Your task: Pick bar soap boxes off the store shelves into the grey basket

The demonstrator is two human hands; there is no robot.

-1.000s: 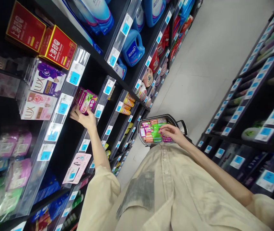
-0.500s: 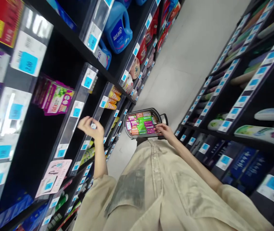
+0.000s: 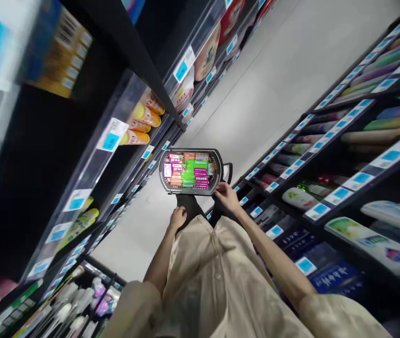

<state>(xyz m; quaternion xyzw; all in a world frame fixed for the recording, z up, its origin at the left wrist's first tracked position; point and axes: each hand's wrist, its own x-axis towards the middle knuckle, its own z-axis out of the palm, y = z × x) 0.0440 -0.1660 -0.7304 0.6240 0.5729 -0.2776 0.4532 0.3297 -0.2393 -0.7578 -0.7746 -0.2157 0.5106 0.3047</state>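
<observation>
A dark grey shopping basket (image 3: 165, 184) is in front of my legs, with its loop handle (image 3: 230, 173) on the right side. Inside lie rows of small packs: green packs (image 3: 188, 177), purple packs (image 3: 201, 177) and orange packs (image 3: 176, 180). My right hand (image 3: 227, 197) is closed at the basket's near right corner, fingertips on the rim. By my dark trouser leg, below the basket, hangs my left hand (image 3: 177, 218). Its fingers are curled, apart from the basket, and nothing shows in them.
Dark shelves with price tags flank the aisle. Yellow-orange bottles (image 3: 143, 119) stand on the left shelf; white packs (image 3: 375, 241) and blue boxes (image 3: 329, 277) are on the right. Grey floor (image 3: 242, 108) stretches ahead. Long-handled brushes (image 3: 62, 312) hang at lower left.
My left hand has dropped from beside the left shelf to near my leg, its fingers now curled. The view has shifted along the aisle. My right hand stays at the basket's right end.
</observation>
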